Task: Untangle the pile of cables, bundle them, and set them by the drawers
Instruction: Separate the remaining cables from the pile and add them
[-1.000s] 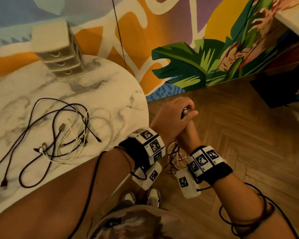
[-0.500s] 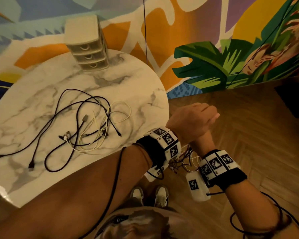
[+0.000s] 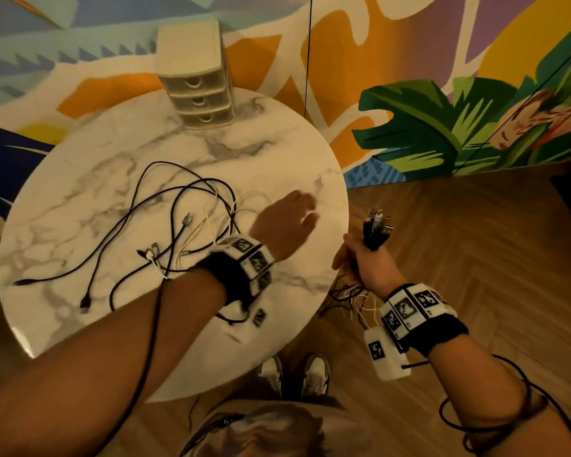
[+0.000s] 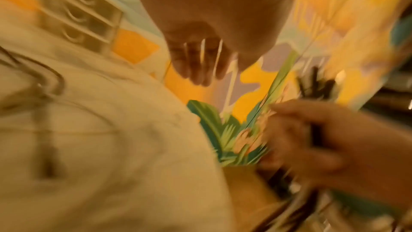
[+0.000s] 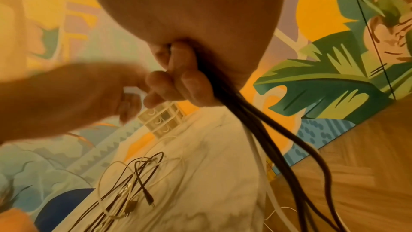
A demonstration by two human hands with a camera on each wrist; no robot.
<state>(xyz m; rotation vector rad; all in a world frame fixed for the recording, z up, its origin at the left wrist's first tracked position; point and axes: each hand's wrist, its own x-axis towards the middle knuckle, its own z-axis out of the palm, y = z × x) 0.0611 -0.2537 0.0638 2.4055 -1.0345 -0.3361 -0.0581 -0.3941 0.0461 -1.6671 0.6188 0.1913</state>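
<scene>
A tangled pile of black and white cables (image 3: 178,232) lies in the middle of the round marble table (image 3: 80,179). The beige three-drawer unit (image 3: 198,77) stands at the table's far edge. My left hand (image 3: 297,216) hovers over the table's right side, just right of the pile, fingers (image 4: 196,63) loose and holding nothing. My right hand (image 3: 363,258) is off the table's right edge over the floor and grips a bundle of cables (image 3: 374,229), plugs sticking up. In the right wrist view its fingers (image 5: 178,84) curl round the dark strands (image 5: 245,121), which hang down.
A painted mural wall (image 3: 442,110) rises behind the table, with a thin black cord (image 3: 308,54) hanging down it. Wooden herringbone floor (image 3: 475,242) lies to the right. My shoes (image 3: 294,374) stand at the table's near edge. Sensor leads run along both forearms.
My left hand has let go of the bundle and moved left over the table. The right hand keeps its hold on the bundle. The head view has swung toward the table.
</scene>
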